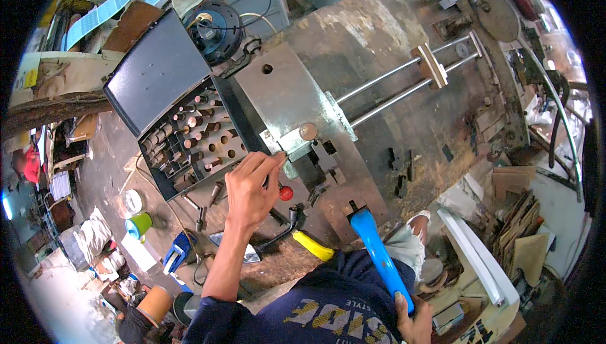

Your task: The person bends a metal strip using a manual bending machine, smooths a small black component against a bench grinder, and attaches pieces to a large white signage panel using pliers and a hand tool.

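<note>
My left hand [249, 186] reaches over the bench machine, its fingertips pinched together at the edge of a small silvery metal block [297, 145]. Whatever lies between those fingertips is too small to make out. Just beside that hand is a red ball knob [286, 193]. The block sits on the machine's flat steel plate [284, 85], from which two parallel steel rods [385, 99] run to a crosspiece [433, 69]. Low on the right, my right hand [415, 320] is closed around the lower end of a long blue lever handle [379, 255], which extends from the plate's near edge.
An open dark metal case [170, 72] with several cylindrical copper-tipped pieces stands left of the machine. A yellow-handled lever [312, 246] lies near my body. A cable reel [214, 31] sits behind the case. Small dark metal pieces [401, 185] lie right of the plate on the worn bench [379, 22].
</note>
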The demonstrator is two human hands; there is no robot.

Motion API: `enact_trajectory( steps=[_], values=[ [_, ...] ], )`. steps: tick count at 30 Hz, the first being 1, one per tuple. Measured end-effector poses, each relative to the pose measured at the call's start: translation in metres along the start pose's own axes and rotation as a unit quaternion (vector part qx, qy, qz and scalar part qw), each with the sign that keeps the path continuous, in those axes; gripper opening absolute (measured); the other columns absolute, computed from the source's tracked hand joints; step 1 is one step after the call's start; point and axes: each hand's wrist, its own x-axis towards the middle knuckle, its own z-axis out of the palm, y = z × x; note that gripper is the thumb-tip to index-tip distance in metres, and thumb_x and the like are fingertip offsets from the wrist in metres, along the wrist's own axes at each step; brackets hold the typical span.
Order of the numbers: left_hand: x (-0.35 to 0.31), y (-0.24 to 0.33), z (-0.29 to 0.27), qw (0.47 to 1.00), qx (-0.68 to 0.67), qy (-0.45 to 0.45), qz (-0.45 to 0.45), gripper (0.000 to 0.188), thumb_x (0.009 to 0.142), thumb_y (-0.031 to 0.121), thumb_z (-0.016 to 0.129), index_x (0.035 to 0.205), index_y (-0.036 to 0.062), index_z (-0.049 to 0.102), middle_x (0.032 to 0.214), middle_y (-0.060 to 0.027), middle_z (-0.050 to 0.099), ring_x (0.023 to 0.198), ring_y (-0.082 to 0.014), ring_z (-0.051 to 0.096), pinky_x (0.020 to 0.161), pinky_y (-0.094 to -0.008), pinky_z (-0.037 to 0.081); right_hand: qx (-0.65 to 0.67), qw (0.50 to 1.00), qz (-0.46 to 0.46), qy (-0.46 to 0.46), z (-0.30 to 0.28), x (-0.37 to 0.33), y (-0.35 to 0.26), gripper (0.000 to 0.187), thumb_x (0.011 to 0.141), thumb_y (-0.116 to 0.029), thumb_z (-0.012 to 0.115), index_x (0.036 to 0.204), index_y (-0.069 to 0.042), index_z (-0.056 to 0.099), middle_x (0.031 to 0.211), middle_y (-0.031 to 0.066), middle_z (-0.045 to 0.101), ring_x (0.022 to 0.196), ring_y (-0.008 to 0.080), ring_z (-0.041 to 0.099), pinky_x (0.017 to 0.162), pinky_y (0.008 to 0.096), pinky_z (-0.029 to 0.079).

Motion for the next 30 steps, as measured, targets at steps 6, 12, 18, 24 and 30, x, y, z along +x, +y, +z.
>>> enact_trajectory(
  steps=[6, 12, 18, 24, 30],
  values=[
    [0.001, 0.001, 0.0, 1.0, -0.011, 0.007, -0.001, 0.019, 0.076, -0.004, 0.068, 0.093, 0.0033, 0.072, 0.077, -0.0084, 0.062, 0.069, -0.0269, 0.062, 0.058, -0.0361, 0.05, 0.028, 0.998, -0.033, 0.051, 0.022, 0.007, 0.025, 0.072, 0.089, -0.058, 0.057, 0.116, 0.008, 0.06, 0.104, 0.0367, 0.06, 0.102, 0.0533, 0.056, 0.09, 0.0546, 0.045],
    [0.0, 0.002, -0.001, 1.0, -0.016, -0.003, -0.024, 0.023, 0.076, -0.007, 0.068, 0.097, 0.0017, 0.073, 0.079, -0.0139, 0.067, 0.069, -0.0267, 0.066, 0.062, -0.0327, 0.05, 0.045, 0.997, -0.027, 0.064, 0.047, 0.023, 0.051, 0.064, 0.087, -0.05, 0.067, 0.11, 0.01, 0.064, 0.1, 0.0336, 0.063, 0.092, 0.047, 0.06, 0.086, 0.0505, 0.047],
    [0.008, -0.005, -0.003, 1.0, -0.008, 0.004, -0.004, 0.018, 0.077, -0.003, 0.067, 0.092, 0.0044, 0.072, 0.077, -0.0094, 0.064, 0.069, -0.0278, 0.063, 0.06, -0.0367, 0.05, 0.056, 0.995, -0.032, 0.072, 0.041, 0.03, 0.044, 0.063, 0.087, -0.049, 0.068, 0.11, 0.009, 0.064, 0.097, 0.0314, 0.062, 0.093, 0.046, 0.06, 0.084, 0.0506, 0.047],
    [0.004, -0.001, -0.001, 1.0, -0.007, 0.007, -0.015, 0.018, 0.077, -0.003, 0.067, 0.093, 0.0037, 0.072, 0.076, -0.0102, 0.063, 0.068, -0.0282, 0.063, 0.059, -0.0369, 0.05, 0.019, 1.0, 0.02, 0.0, 0.02, 0.013, 0.023, 0.073, 0.089, -0.058, 0.057, 0.115, 0.01, 0.06, 0.106, 0.0368, 0.061, 0.103, 0.0512, 0.058, 0.091, 0.0531, 0.045],
    [0.009, -0.003, -0.004, 1.0, -0.004, -0.004, -0.017, 0.019, 0.077, -0.003, 0.068, 0.094, 0.0032, 0.072, 0.076, -0.0112, 0.063, 0.068, -0.0288, 0.063, 0.059, -0.0371, 0.049, 0.025, 0.994, -0.043, 0.095, 0.057, 0.035, 0.062, 0.064, 0.086, -0.052, 0.067, 0.109, 0.008, 0.066, 0.096, 0.0308, 0.062, 0.096, 0.0463, 0.059, 0.086, 0.05, 0.046]
  ],
)
